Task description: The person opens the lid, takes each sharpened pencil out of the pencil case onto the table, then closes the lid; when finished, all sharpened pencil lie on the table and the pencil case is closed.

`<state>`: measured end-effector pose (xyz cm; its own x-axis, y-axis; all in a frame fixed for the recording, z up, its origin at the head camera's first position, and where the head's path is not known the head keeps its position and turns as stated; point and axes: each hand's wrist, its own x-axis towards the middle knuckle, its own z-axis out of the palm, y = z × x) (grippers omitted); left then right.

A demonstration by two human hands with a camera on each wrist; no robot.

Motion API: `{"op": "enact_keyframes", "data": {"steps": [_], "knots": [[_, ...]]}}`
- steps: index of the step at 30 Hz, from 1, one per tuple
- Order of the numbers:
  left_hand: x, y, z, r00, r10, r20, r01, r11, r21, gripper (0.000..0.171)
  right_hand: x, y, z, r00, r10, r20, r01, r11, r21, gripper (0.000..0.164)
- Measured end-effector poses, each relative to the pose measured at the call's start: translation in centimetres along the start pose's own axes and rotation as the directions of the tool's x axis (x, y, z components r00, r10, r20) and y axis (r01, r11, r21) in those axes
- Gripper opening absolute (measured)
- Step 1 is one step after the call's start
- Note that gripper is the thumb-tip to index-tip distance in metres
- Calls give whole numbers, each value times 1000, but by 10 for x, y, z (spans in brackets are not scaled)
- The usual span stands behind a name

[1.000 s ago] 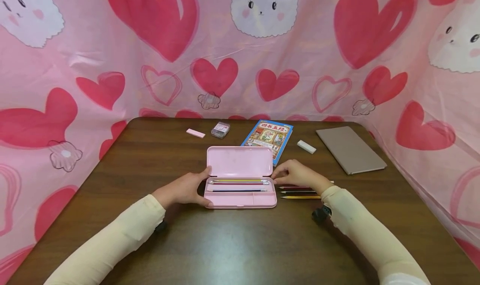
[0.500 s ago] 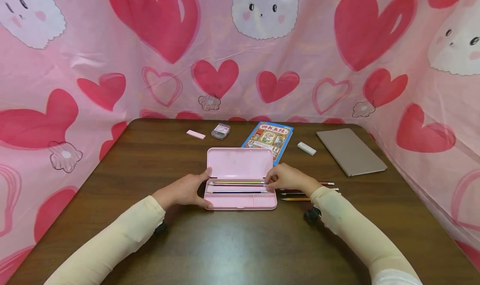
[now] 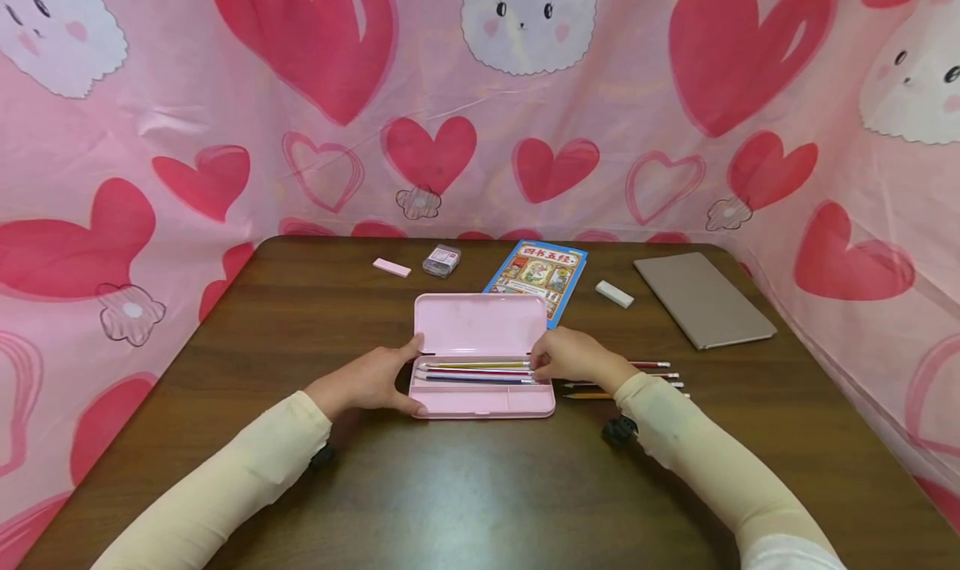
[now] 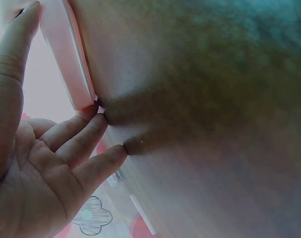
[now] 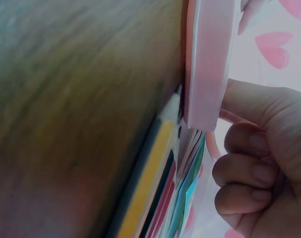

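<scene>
The pink pencil case (image 3: 480, 322) lies open on the table, its lid raised at the back. Several pencils, among them a dark one (image 3: 476, 379), lie lengthwise in its rear compartment; the front compartments hold nothing. My left hand (image 3: 369, 377) grips the case's left end, thumb at the front corner and fingers behind. At the other end, my right hand (image 3: 576, 355) reaches over the side wall and pinches at the pencil ends; its fingertips are hidden by the wall in the right wrist view. Its other fingers (image 5: 247, 173) are curled.
Loose pencils, one of them yellow (image 3: 588, 396), lie right of the case under my right wrist. Behind are a blue-edged book (image 3: 536, 274), a white eraser (image 3: 615, 293), a small clear box (image 3: 441, 260), a pink strip (image 3: 392, 267) and a grey notebook (image 3: 701, 299).
My right hand has moved left from beside the case to over its right end. The dark pencil has shifted back towards the others. The left hand stays on the case.
</scene>
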<state>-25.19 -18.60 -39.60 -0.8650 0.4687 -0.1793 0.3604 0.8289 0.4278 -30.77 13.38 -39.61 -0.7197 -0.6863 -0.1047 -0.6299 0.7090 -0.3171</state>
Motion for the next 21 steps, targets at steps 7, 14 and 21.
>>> {"op": "enact_keyframes", "data": {"steps": [7, 14, 21], "knots": [[0, 0, 0, 1000, 14, -2, -14, 1000, 8, 116, -4, 1, 2, 997, -70, -36, 70, 998, -7, 8], [0, -2, 1, 1000, 22, -6, -22, 1000, 4, 116, -11, 5, 1, 988, -101, -113, 102, 995, 1, 3], [1, -1, 1, 1000, 26, -14, -26, 1000, 18, 116, -21, 12, -3, 978, -120, -173, 126, 992, 25, 5]]}}
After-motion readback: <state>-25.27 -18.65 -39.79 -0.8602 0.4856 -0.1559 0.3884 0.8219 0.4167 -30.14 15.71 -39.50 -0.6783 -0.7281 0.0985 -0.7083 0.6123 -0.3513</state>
